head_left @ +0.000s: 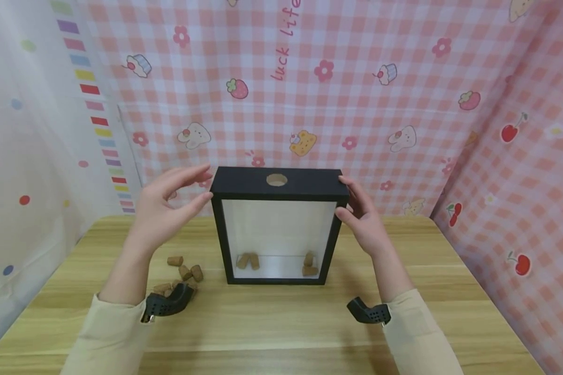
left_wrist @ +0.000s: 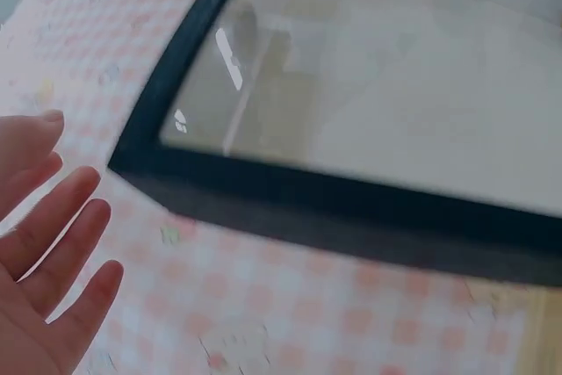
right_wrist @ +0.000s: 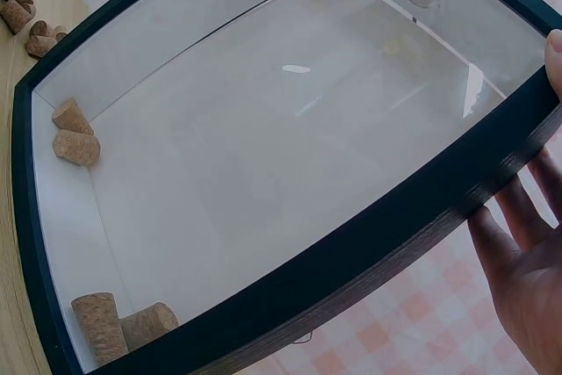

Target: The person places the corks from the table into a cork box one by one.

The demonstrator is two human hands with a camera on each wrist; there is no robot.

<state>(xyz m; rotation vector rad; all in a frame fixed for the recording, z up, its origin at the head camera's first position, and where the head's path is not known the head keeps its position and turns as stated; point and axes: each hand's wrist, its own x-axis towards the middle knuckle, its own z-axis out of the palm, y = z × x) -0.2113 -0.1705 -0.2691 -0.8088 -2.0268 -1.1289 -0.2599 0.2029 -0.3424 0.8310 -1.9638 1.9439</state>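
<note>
A: Where's the box (head_left: 280, 229)?
B: Upright on the table (head_left: 272, 333), between the hands. Round hole (head_left: 277, 180) in its top; two corks (head_left: 255, 261) inside near the left, two more (head_left: 309, 264) near the right. Loose corks (head_left: 196, 273) lie outside, by the left forearm.
A: Hands?
B: Left hand (head_left: 165, 207): fingers and thumb spread just beside the upper left corner, no grip; contact, cannot tell. Right hand (head_left: 367, 225) pinches the upper right edge, thumb in front, fingers round the side.
A: Handling?
B: Stiff frame, probably light for its bulk. Clear front likely smooth and slippery; glass or plastic, cannot tell, so treat as fragile. Corks look light, apt to roll if it tilts.
A: Best hold?
B: Both black side bars, near the top, palms off the pane.
</note>
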